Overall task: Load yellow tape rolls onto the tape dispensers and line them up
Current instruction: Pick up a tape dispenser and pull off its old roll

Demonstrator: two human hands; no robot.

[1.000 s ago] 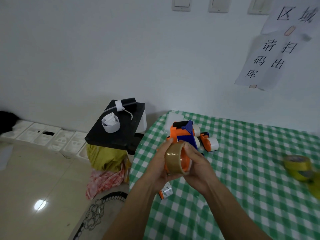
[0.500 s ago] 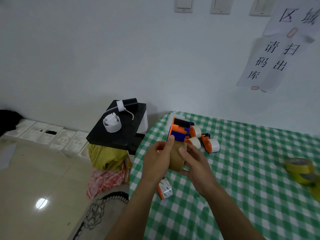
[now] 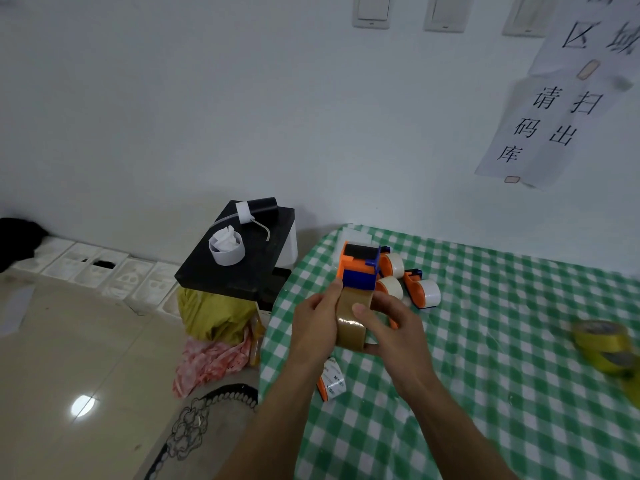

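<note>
L hand point(image 3: 317, 327), R hand point(image 3: 393, 329): fingers point(image 3: 362, 310) curled rnd tape roll point(image 3: 350, 329).

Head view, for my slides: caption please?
Left hand and right hand hold a tape roll against an orange dispenser above a checked table.

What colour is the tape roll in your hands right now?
The tape roll is a glossy brownish tan, shown best in the head view.

Dim, bluish room light; a lamp glares off the floor tiles point(image 3: 82, 406), wide-angle bending edges, yellow rolls point(image 3: 604, 344) blurred.
</note>
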